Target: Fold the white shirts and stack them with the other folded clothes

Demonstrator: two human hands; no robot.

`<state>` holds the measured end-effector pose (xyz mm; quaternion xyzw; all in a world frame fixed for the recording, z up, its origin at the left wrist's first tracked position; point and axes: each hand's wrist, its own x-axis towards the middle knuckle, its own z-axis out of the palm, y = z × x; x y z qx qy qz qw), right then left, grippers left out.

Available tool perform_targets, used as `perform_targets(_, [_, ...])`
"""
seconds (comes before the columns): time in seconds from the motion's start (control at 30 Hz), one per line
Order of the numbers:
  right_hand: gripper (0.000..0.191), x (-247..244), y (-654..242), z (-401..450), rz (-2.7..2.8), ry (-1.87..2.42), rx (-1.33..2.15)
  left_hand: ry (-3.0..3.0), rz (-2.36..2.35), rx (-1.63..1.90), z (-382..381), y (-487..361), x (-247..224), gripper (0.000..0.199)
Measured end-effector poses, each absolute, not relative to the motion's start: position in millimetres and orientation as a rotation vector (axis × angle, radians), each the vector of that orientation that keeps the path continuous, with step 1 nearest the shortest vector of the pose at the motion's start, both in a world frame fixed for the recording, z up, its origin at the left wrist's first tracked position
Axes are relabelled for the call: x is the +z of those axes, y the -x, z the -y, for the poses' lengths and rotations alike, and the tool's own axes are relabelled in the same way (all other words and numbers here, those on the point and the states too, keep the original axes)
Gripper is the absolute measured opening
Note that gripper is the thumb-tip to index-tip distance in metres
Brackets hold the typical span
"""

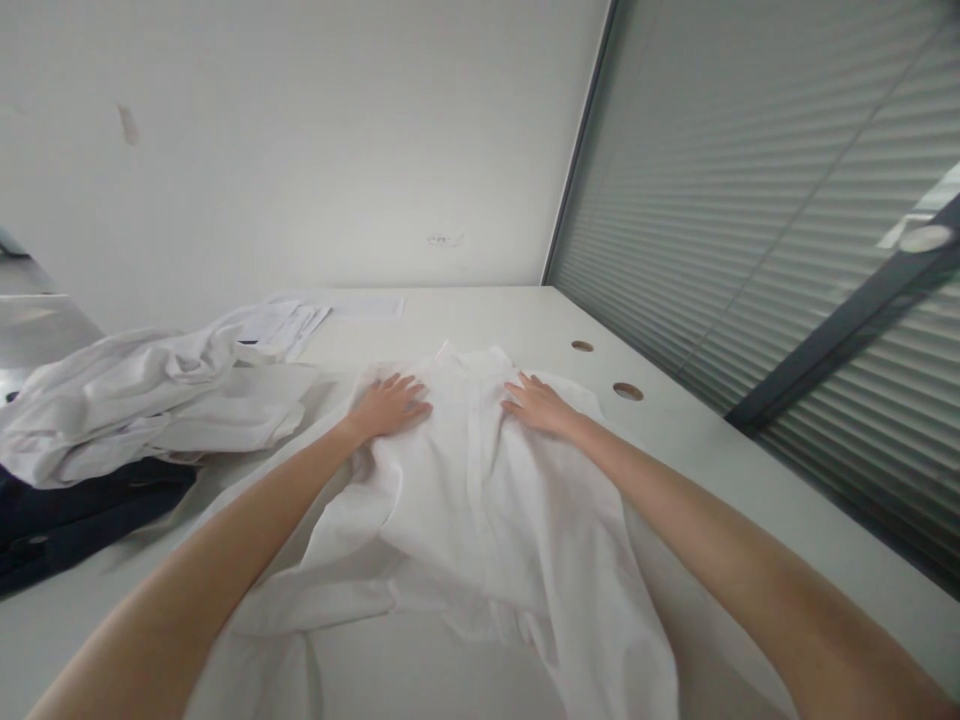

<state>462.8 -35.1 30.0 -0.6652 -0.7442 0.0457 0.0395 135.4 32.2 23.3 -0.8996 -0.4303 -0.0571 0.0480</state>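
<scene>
A white shirt (450, 500) lies spread on the white table, its collar at the far end and its button front running down the middle. Wrinkles and folds cross its lower part, and the sleeves trail toward me on both sides. My left hand (391, 405) rests flat on the left shoulder area with the fingers spread. On the opposite shoulder area lies my right hand (538, 405), also flat with fingers apart. Both palms press on the cloth, and neither hand grips it.
Left of the shirt is a heap of white garments (150, 395), with dark blue clothing (90, 515) under it. White papers (292, 325) lie behind the heap. Two round holes (628, 391) pierce the tabletop (720, 480) at right, beside a window with blinds (750, 200). A wall (337, 150) stands behind.
</scene>
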Motion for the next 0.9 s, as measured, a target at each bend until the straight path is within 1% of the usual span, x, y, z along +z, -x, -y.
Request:
perform_targets(0.07, [0.066, 28, -471, 58, 2.308, 1.997, 0.122, 2.58, 1.352, -0.279, -35, -130, 22, 0.052])
perform_targets(0.13, [0.068, 23, -480, 83, 2.294, 1.972, 0.115, 2.483, 1.397, -0.311, -40, -122, 18, 0.051])
perform_targets(0.27, [0.072, 12, -501, 123, 2.209, 2.025, 0.054, 2.583, 1.364, -0.195, -56, -109, 10, 0.046])
perform_targets(0.4, [0.075, 5, -522, 131, 2.25, 2.016, 0.105, 2.691, 1.336, -0.112, -72, -104, 5, 0.046])
perform_targets(0.6, [0.069, 6, -544, 101, 2.277, 1.879, 0.144, 2.728, 1.167, -0.068, -81, -96, 0, 0.04])
perform_targets(0.7, [0.064, 15, -546, 98, 2.222, 1.814, 0.108, 2.722, 1.214, -0.1, -79, -95, 0, 0.038])
perform_targets(0.8, [0.056, 29, -556, 118, 2.097, 1.755, -0.023, 2.708, 1.32, -0.155, -77, -97, 0, 0.041])
perform_targets(0.9, [0.056, 40, -583, 156, 1.865, 1.921, -0.084, 2.708, 1.347, -0.169, -78, -97, -2, 0.045])
